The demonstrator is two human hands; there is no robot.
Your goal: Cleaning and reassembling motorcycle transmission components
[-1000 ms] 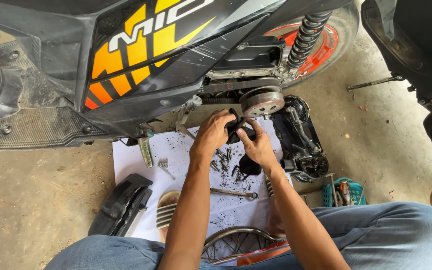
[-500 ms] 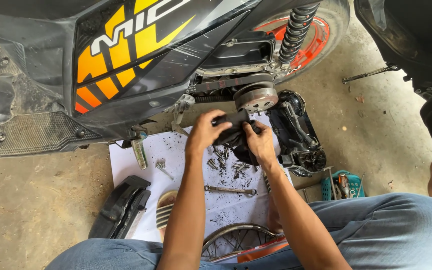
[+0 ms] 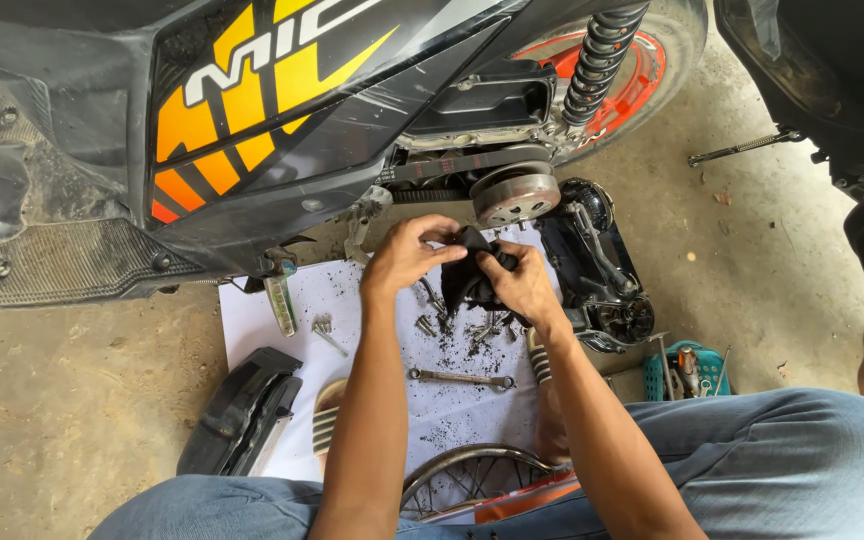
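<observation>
Concrete floor by the scooter (image 3: 282,110), white sheet (image 3: 252,330) spread under the open clutch (image 3: 517,197). Left hand (image 3: 407,252) and right hand (image 3: 522,285) both pinch a black rag (image 3: 470,272) above the sheet's far edge. Grit could easily shake onto the bolts (image 3: 422,325) and wrench (image 3: 462,378) below.

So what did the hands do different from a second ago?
Not much. Both the left hand and right hand keep hold of the black part over the white sheet, working it a little; nothing was let go. The view shifted slightly. The wrench, bolts and scooter stayed put.
</observation>
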